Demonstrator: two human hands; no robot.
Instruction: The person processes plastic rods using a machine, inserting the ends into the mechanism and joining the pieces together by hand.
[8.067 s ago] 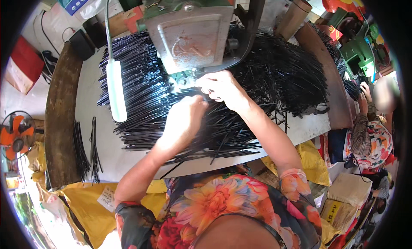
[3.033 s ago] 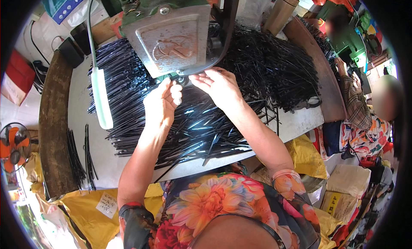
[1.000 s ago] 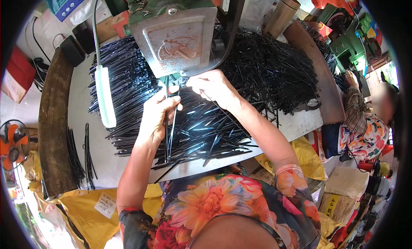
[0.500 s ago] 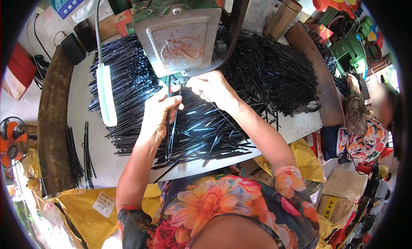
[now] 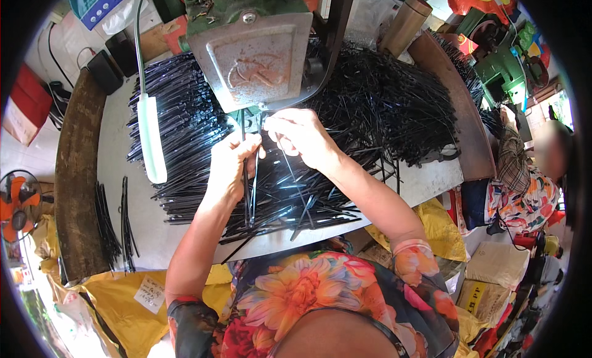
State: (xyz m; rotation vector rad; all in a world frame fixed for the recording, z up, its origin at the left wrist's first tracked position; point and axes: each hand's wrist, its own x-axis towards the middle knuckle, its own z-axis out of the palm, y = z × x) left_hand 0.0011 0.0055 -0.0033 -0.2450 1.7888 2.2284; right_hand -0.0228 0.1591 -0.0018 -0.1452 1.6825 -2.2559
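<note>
My left hand (image 5: 231, 164) grips a small bundle of thin black strips (image 5: 248, 197) that hang down from the fist toward me. My right hand (image 5: 299, 136) pinches one thin black strip (image 5: 262, 119) and holds its tip up under the grey metal head of the green machine (image 5: 253, 46). Both hands meet just below the machine's plate, over a big heap of black strips (image 5: 185, 142) spread across the white table (image 5: 139, 222).
A white tube lamp (image 5: 151, 139) on a bent arm hangs left of my hands. More black strips (image 5: 394, 105) pile up on the right. Small bundles (image 5: 114, 225) lie near the brown curved table edge (image 5: 74, 179). Another person (image 5: 524, 185) sits at the right. An orange fan (image 5: 18, 207) stands far left.
My right hand has lifted a strip's tip closer under the machine head. My left hand keeps the bundle and has shifted a little to the right.
</note>
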